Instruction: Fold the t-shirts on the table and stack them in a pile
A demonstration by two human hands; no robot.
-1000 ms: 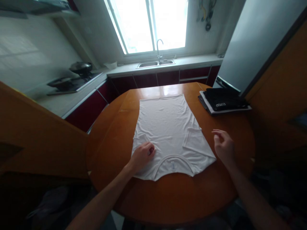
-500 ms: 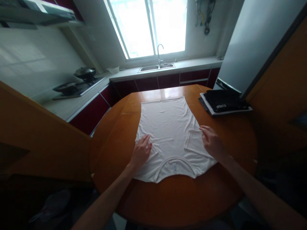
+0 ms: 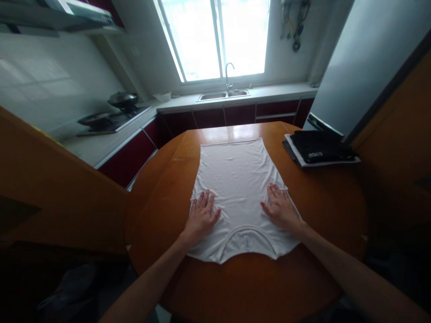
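A white T-shirt (image 3: 235, 175) lies spread on the round wooden table (image 3: 158, 197), its neckline toward me and its hem at the far side. My left hand (image 3: 201, 217) rests open on the shirt's left sleeve area, fingers spread. On the opposite side, my right hand (image 3: 281, 208) is flat on the right sleeve area, with its fingers stretched out and thumb apart. The fabric shows small wrinkles around both hands. Much of each sleeve is covered by the hands. A small label shows inside the collar.
A stack of folded dark and light clothes (image 3: 319, 150) sits at the table's right rear. Beyond are a counter with a sink (image 3: 215, 95), a stove with pans (image 3: 123, 101) at left, and a grey refrigerator-like panel (image 3: 363, 58) at right.
My right hand has moved inward from the shirt's right edge and flattened over the folded sleeve. My left hand has spread its fingers in nearly the same place. The view has shifted slightly.
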